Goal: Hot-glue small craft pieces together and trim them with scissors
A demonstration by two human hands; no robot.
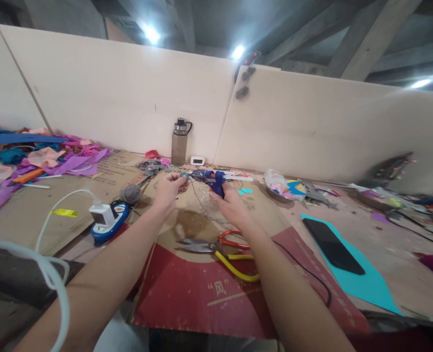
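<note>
My right hand (231, 200) is wrapped round the handle of a blue hot glue gun (215, 182), its nozzle pointing left and a pale glue stick (244, 178) standing out of its back. Just left of the nozzle, my left hand (170, 188) pinches a small teal piece (184, 175), too small to make out fully. A thin grey strand of yarn (198, 193) hangs from near those fingertips toward the cardboard (202, 288). Below my hands lie scissors (218, 249) with one red and one yellow handle, blades pointing left, partly hidden by my right forearm.
A blue power strip (110, 227) with a white plug stands left, beside a grey yarn ball (131, 193). At the back stand a bottle (179, 144) and small clock (197, 160). A bowl of scraps (282, 188) and a phone (332, 244) on turquoise sheet (376, 288) lie right.
</note>
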